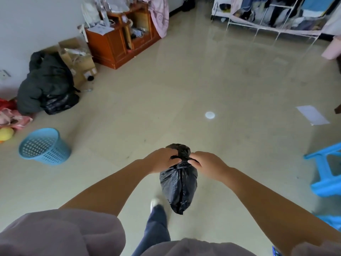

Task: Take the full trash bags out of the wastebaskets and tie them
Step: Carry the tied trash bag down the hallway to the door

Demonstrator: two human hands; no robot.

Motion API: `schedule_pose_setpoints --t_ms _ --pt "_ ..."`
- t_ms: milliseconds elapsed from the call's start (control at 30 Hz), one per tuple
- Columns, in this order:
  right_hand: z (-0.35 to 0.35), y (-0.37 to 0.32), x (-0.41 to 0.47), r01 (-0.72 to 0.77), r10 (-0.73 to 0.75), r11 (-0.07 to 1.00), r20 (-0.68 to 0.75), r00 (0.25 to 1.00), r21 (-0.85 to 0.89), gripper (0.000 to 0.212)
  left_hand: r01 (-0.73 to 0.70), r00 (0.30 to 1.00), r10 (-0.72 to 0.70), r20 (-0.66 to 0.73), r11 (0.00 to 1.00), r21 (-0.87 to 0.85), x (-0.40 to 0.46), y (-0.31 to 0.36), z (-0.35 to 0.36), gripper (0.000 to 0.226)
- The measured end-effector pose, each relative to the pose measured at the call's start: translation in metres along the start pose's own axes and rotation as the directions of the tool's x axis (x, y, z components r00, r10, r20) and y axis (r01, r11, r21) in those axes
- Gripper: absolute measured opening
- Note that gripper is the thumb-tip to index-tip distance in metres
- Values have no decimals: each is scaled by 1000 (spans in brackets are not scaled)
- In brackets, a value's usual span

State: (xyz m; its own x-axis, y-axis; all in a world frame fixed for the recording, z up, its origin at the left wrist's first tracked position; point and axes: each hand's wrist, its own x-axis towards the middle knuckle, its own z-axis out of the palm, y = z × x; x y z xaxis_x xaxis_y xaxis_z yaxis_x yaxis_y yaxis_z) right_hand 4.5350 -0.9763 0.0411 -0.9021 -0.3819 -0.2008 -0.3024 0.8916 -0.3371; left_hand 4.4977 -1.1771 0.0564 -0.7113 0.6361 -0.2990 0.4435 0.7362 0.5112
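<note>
The room is big, with a shiny pale floor (pixel 184 80) all around. A wooden cabinet (pixel 118 45) is standing by the wall, and a clothes rack (pixel 276 13) is far off at the back. A pile of dark things with another black bag (pixel 60 103) is lying by the wall. A blue wastebasket (pixel 44 146) is sitting on the floor to the left, well apart from the hands, and no bag is showing inside it.

The black trash bag (pixel 179 189) is hanging in the air in front of the person, above the floor. It is long and narrow, its long way is running up and down, and its neck is pointing up while its round bottom is pointing at the floor. It looks soft, thin and crinkly, and probably light, since it is small. The plastic may be slippery, so the bunched neck is the best place to hold.

The left hand (pixel 162 160) is pinching the bag's neck from one side. The right hand (pixel 206 161) is pinching it from the other side. Both grips are curling tight around the gathered plastic, with a little tuft (pixel 178 149) sticking up between them.
</note>
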Motion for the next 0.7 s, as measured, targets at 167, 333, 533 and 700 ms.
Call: schedule_pose_setpoints --t_ms 167,333,533,700 --pt "-34 53 107 -45 44 992 -6 999 -116 30 -39 999 40 -19 998 44 106 -52 -53 26" --pt "-87 95 213 -80 78 989 -18 997 -121 31 -76 997 75 15 993 88 206 -98 -134 21" --pt "-142 157 318 -139 135 988 -61 989 -68 28 -140 989 130 68 976 165 325 -129 -219 19" --pt "-184 233 413 -125 122 990 -45 992 -61 27 -122 991 109 80 974 191 441 -156 -267 22"
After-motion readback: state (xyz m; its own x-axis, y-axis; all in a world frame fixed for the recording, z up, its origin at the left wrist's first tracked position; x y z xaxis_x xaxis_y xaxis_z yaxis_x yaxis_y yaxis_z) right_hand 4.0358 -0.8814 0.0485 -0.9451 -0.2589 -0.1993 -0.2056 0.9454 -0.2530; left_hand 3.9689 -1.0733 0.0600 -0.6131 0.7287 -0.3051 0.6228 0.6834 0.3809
